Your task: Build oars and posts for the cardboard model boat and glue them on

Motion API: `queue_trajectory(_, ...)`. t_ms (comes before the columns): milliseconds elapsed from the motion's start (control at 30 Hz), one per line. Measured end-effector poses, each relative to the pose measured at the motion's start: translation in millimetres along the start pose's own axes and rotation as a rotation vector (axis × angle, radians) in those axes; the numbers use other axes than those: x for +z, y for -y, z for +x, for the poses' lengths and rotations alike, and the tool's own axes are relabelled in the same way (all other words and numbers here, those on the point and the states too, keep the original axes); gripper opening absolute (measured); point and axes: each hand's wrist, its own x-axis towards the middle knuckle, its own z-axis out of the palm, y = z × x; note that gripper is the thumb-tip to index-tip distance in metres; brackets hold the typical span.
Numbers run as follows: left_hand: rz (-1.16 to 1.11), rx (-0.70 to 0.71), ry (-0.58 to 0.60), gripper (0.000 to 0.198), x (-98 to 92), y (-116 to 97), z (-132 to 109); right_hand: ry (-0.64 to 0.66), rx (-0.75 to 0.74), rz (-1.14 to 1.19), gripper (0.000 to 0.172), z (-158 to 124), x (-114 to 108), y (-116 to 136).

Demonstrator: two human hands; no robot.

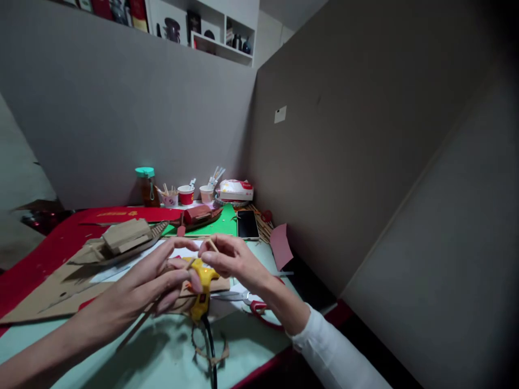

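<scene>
My left hand (164, 278) has its fingers curled round a thin brown strip (138, 328). The strip's lower end points down toward the table. My right hand (233, 259) pinches a short pale stick (212, 245) between thumb and fingers. The two hands' fingertips come close together. Below them lies a yellow glue gun (201, 302), partly hidden by my left fingers, with a black cord running toward the front edge. Under my right wrist are red-handled scissors (257, 307), their blades pointing left. A cardboard model boat (127, 236) sits beyond my left hand.
A reddish-brown model boat (200, 215) stands on a green sheet (227, 222). Behind are a bottle (146, 186), several paper cups (186, 195) and a tissue pack (235, 190). A phone (247, 225) lies near the right partition (344, 162). Cardboard scraps (214, 356) lie around the cord.
</scene>
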Motion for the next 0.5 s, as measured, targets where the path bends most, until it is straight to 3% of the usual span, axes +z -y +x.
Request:
queue_trajectory(100, -0.256, -0.115, 0.101, 0.038, 8.5, 12.7, 14.7, -0.027, -0.014, -0.026, 0.029, -7.7, 0.8, 6.8)
queue_trajectory(267, -0.335, -0.113, 0.181, 0.036, 16.3, 22.0, 33.8, -0.049, 0.007, -0.03, 0.031, -11.1, -10.8, 11.8)
queue_trajectory(400, -0.39, -0.186, 0.162, 0.029, 21.5, 14.7, 39.1, -0.152, 0.02, -0.057, 0.031, -3.9, -29.5, 20.3)
queue_trajectory(500, -0.441, -0.179, 0.114, 0.031, 25.8, 16.3, 42.9, -0.128, 0.029, -0.102, 0.023, 3.8, -35.2, 23.7)
